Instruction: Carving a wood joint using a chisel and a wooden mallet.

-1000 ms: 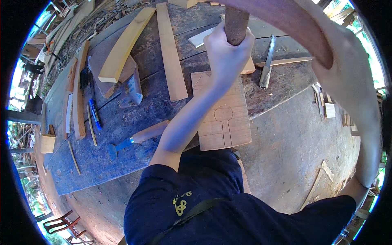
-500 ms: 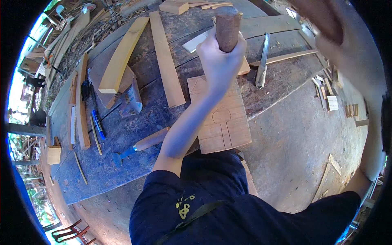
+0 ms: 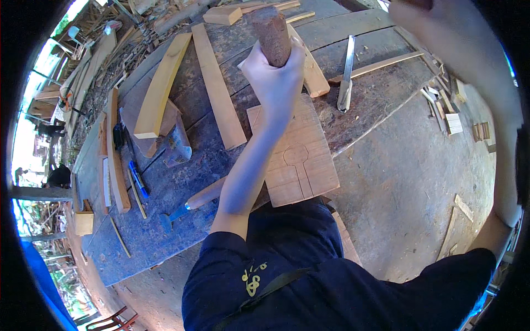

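Note:
My left hand (image 3: 271, 74) is closed around an upright dark brown wooden cylinder (image 3: 268, 33), held over the far end of a light wooden board (image 3: 303, 176) with a pencilled keyhole-like outline. My right hand (image 3: 428, 19) is raised at the upper right, closed on a blurred dark brown object (image 3: 411, 3) that runs out of view. A chisel (image 3: 346, 77) lies right of the board, beside a thin strip (image 3: 389, 65). A wooden-handled tool (image 3: 201, 196) with a blue metal end lies below my left forearm. A wood block (image 3: 309, 71) lies just right of my left hand.
The worn worktable (image 3: 127, 243) holds long planks (image 3: 218, 94), a yellowish timber (image 3: 160, 94), a blue pen (image 3: 138, 177) and thin sticks. Offcuts (image 3: 452, 124) lie on the concrete floor (image 3: 397, 182) at the right. A chair (image 3: 116, 320) is at lower left, scrap wood at upper left.
My left hand has shifted left with the cylinder, uncovering more of the wood block. My right hand has swung upward, carrying the dark object mostly out of view. The camera view has shifted slightly.

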Demonstrator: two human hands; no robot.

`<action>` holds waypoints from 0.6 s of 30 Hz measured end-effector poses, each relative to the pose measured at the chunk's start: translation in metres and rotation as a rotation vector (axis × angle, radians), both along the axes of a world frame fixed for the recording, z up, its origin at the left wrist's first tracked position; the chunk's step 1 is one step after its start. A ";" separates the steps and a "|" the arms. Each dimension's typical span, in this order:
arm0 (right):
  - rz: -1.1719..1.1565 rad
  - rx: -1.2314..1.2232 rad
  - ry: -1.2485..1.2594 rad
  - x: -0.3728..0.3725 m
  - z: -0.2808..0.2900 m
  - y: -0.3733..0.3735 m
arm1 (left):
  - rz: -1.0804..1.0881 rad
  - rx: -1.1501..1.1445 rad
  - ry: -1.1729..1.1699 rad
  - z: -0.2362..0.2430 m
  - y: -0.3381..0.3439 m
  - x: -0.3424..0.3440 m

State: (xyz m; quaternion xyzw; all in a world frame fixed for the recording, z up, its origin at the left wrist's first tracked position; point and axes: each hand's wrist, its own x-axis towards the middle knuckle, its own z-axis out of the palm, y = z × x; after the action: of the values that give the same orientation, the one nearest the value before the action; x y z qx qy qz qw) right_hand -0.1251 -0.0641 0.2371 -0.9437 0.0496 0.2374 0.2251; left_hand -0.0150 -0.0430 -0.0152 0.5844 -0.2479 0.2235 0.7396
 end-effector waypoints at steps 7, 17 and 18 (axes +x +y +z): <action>0.016 -0.369 -0.001 -0.013 -0.021 -0.039 | -0.043 -0.127 0.146 0.007 0.005 -0.004; -0.478 0.898 -0.731 -0.025 -0.274 -0.122 | -0.057 -0.244 0.271 0.005 0.039 0.026; -0.551 1.058 -0.629 -0.031 -0.288 -0.124 | -0.085 -0.275 0.288 0.006 0.036 0.027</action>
State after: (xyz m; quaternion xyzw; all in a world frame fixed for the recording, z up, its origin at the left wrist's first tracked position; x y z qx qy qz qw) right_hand -0.1557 -0.1880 -0.0505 -0.6833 0.0979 -0.1224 0.7131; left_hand 0.0119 -0.0067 -0.0093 0.4930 -0.1310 0.1381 0.8490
